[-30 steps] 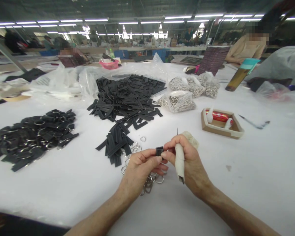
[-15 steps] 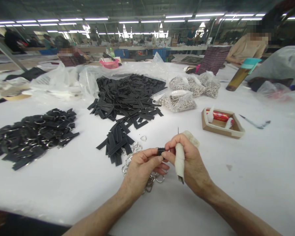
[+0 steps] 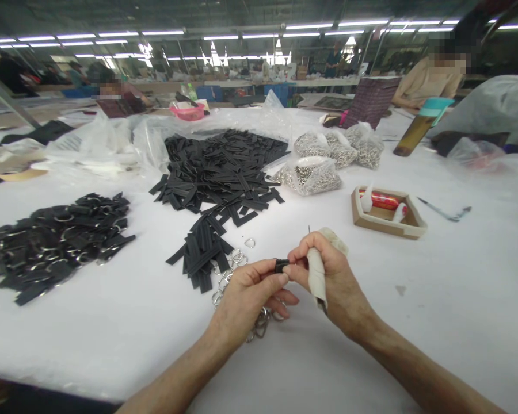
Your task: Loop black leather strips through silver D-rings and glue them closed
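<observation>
My left hand (image 3: 246, 296) and my right hand (image 3: 332, 282) meet over the white table (image 3: 112, 339), both pinching a small folded black strap piece (image 3: 280, 265) between fingertips. My right hand also grips a white cloth-wrapped tool (image 3: 316, 276) with a thin metal point sticking up. Loose metal rings (image 3: 233, 261) lie under and just left of my left hand. A small stack of black strips (image 3: 202, 250) sits just beyond the rings.
A big heap of black strips (image 3: 224, 169) lies mid-table, with a pile of ringed black straps (image 3: 56, 241) at left. Bags of metal rings (image 3: 323, 167), a shallow box (image 3: 386, 213), a teal-capped bottle (image 3: 418, 126) and a pen (image 3: 444, 213) are right. Other people sit beyond.
Both hands stayed together on the black piece, which has been folded smaller between the fingertips. The view shifted slightly.
</observation>
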A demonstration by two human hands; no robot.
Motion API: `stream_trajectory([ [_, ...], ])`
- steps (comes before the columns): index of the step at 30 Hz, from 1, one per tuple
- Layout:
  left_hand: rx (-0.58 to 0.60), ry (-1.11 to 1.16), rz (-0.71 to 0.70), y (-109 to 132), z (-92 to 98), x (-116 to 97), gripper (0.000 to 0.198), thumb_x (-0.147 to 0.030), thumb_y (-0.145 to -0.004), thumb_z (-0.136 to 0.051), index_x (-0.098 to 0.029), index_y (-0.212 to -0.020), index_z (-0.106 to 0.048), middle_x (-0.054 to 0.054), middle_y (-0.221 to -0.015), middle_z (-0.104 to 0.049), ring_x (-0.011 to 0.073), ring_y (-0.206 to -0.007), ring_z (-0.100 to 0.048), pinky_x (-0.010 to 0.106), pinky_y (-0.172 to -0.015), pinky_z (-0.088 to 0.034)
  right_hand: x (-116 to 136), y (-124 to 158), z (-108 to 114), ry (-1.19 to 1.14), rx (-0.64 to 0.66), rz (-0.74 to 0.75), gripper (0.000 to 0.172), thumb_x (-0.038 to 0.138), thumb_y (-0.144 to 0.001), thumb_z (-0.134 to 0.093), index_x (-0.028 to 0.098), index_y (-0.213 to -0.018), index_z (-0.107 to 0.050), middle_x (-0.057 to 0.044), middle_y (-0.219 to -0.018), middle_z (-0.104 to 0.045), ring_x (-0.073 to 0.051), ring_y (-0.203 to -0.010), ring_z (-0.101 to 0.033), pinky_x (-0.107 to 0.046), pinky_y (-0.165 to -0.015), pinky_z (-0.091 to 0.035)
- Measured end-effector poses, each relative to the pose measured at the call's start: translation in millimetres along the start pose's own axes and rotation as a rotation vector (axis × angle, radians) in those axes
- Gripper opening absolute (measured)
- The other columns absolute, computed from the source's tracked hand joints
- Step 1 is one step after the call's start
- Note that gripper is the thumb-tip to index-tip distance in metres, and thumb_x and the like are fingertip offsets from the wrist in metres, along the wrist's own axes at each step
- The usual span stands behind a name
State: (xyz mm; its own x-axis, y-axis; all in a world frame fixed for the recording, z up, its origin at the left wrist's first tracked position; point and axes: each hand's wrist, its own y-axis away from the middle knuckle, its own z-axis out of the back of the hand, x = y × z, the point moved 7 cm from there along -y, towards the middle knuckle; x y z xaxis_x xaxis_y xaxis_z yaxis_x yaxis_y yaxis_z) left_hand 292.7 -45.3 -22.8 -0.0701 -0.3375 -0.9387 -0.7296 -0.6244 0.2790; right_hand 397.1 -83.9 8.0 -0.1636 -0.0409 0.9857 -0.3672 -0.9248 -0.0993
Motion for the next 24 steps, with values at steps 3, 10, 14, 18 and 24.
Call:
stream_trajectory([
  [3, -0.011, 0.028, -0.008, -1.2, 1.0, 0.5, 0.022, -0.026, -0.079, -0.056, -0.011, -0.093, -0.064, 0.007, -0.075, -0.065, 0.0141, -0.060, -0.060, 0.025, -0.055, -0.051, -1.2, -0.7, -0.4, 0.011, 0.016, -0.023, 0.015, 0.013, -0.073, -0.058, 0.021, -0.074, -0.046, 0.005, -0.067, -0.050, -0.009, -0.055, -0.044, -0.021, -0.049, -0.036],
  [10, -0.088, 0.039, 0.024, -2.0, 5.5, 3.9, 0.019, -0.027, -0.075, -0.061, -0.009, -0.082, -0.064, 0.008, -0.068, -0.066, 0.0177, -0.062, -0.063, 0.026, -0.055, -0.052, -4.6, -1.2, -1.8, -0.002, 0.065, -0.039, 0.013, 0.016, -0.075, -0.058, 0.021, -0.074, -0.046, 0.005, -0.067, -0.050, -0.010, -0.054, -0.042, -0.021, -0.049, -0.034],
  [14, -0.118, 0.052, 0.031, -2.2, 8.0, 5.8, 0.019, -0.027, -0.075, -0.062, -0.010, -0.081, -0.064, 0.007, -0.066, -0.068, 0.0171, -0.060, -0.064, 0.027, -0.059, -0.053, -6.8, -1.0, -3.0, -0.031, 0.058, -0.056, 0.013, 0.017, -0.074, -0.058, 0.021, -0.075, -0.046, 0.004, -0.069, -0.051, -0.010, -0.056, -0.041, -0.021, -0.048, -0.034],
  [18, -0.132, 0.057, 0.019, -2.4, 8.3, 5.7, 0.020, -0.029, -0.075, -0.061, -0.011, -0.082, -0.066, 0.006, -0.068, -0.069, 0.0174, -0.062, -0.065, 0.028, -0.063, -0.053, -6.0, -0.5, -3.7, -0.052, 0.061, -0.071, 0.013, 0.017, -0.074, -0.058, 0.021, -0.075, -0.046, 0.002, -0.077, -0.054, -0.011, -0.061, -0.045, -0.022, -0.049, -0.036],
  [24, -0.142, 0.070, 0.023, -2.2, 7.2, 5.3, 0.020, -0.030, -0.074, -0.063, -0.011, -0.080, -0.066, 0.007, -0.068, -0.069, 0.0192, -0.064, -0.066, 0.030, -0.064, -0.053, -4.9, -0.4, -3.1, -0.058, 0.059, -0.075, 0.011, 0.018, -0.075, -0.056, 0.022, -0.075, -0.046, 0.000, -0.079, -0.055, -0.013, -0.062, -0.047, -0.023, -0.050, -0.038],
])
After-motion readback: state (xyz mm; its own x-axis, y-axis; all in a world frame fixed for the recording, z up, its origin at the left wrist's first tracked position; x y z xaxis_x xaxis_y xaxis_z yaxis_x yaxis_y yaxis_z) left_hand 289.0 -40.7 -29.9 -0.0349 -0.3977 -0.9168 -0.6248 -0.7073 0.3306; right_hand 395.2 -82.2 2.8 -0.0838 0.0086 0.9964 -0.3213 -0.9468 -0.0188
